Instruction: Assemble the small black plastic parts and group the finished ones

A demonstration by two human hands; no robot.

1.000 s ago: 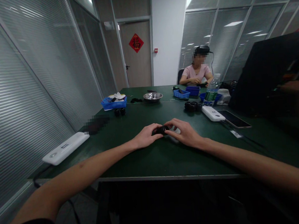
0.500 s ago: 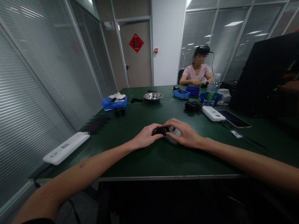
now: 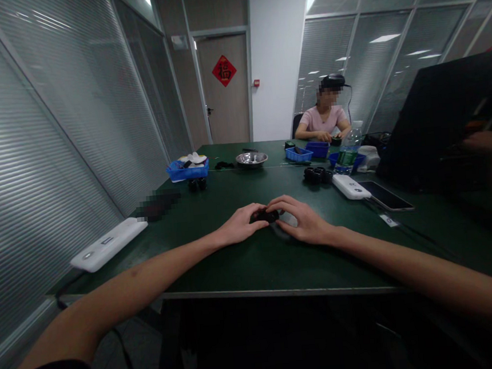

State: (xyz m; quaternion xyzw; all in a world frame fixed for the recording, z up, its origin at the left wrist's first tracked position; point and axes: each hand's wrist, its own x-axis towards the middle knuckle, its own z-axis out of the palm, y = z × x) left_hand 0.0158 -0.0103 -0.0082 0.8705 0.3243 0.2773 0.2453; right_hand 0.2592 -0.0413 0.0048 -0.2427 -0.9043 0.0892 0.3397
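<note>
Low over the green table (image 3: 236,271), a small glossy black round part (image 3: 266,216) sits between my hands; its exact kind is too dark to make out. My left hand (image 3: 241,224) grips its left side, thumb in front and fingers behind. From the other side, my right hand (image 3: 298,219) is curled round the part, its fingertips on the top and right edge. A pale, see-through patch (image 3: 290,219) shows on the table between the right thumb and fingers.
Black round parts (image 3: 317,175) lie right of centre, with more (image 3: 197,183) at left. Farther back are a steel bowl (image 3: 251,160), a blue basket (image 3: 188,169) and a bottle (image 3: 349,151). White power banks (image 3: 109,244) lie either side. A person (image 3: 325,120) sits opposite; a dark monitor (image 3: 434,122) stands right.
My right fingers have shifted slightly over the top of the black part, and the right thumb has moved a little to the right. My left hand stays in place.
</note>
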